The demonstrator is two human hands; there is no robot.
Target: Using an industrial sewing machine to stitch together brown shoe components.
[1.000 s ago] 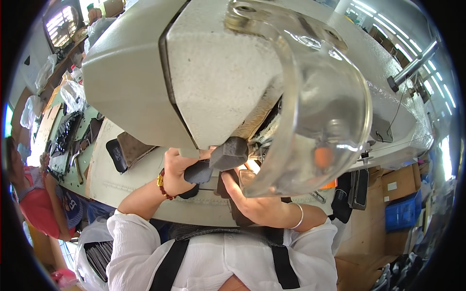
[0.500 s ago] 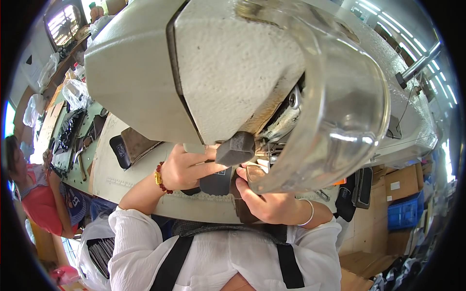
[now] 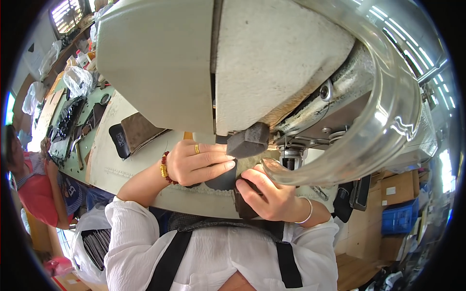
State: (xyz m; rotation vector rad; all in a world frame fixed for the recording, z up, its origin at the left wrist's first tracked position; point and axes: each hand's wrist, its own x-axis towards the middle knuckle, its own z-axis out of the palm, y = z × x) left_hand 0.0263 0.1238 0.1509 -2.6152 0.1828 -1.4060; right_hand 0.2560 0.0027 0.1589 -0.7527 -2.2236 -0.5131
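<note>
Machine head: satin pale paint, finely pebbled on one panel. Clear guard: glossy plastic, bright reflections. Grey block: matt, foam-like, slightly rough. Dark grey piece: smooth, matt. Brown piece: leather-like, dull. White shirt: crinkled cloth. Bangle: polished metal. Carton: plain brown cardboard. Crate: blue plastic, openwork.

Left grip: fingers nearly straight, tips at a dark gray piece, thumb hidden. Right grip: fingers curled on a brown piece, slightly lower than left grip. Gray block just above the gap between grips. Machine head above both; clear curved guard up and right of right grip. Brown-and-black bundle on counter, up and left of left grip. Blue crate well right of right grip.
</note>
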